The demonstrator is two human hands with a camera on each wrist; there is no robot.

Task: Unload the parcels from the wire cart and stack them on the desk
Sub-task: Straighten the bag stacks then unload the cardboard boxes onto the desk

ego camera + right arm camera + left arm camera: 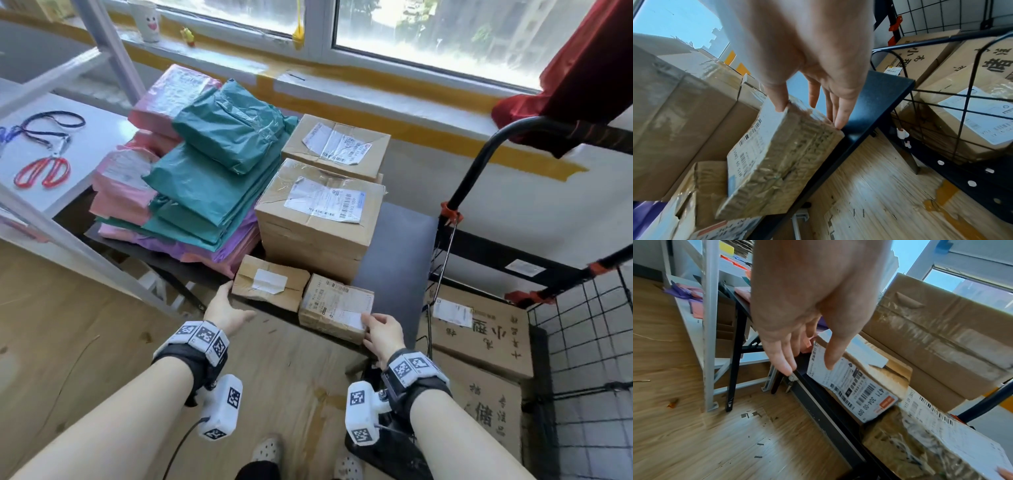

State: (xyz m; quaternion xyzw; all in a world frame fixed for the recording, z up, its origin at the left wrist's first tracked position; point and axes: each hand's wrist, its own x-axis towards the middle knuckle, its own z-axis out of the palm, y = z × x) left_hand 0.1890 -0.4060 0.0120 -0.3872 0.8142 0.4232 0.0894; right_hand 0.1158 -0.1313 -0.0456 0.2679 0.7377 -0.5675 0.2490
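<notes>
Head view: a small flat brown cardboard parcel with white printed labels lies at the near edge of the dark counter, its long axis running left to right and its labelled face up. The right hand is on its near right corner; in the right wrist view the thumb presses the labelled top while the straight fingers lie along the right end, at the counter's edge. Just left of it, touching or nearly so, sits a second small brown cardboard parcel with a plain white sticker, also lying flat with its long side left to right. The left hand is wide, fingers straight, its tips at that parcel's near left corner.

Behind both stands a tall brown taped cardboard box with a shipping label, and farther back another brown labelled box. Left of these rises a pile of green, pink and purple plastic mailer bags. At the right, the black wire cart holds large brown cartons printed with black characters. On a white shelf at far left lie red-handled scissors.
</notes>
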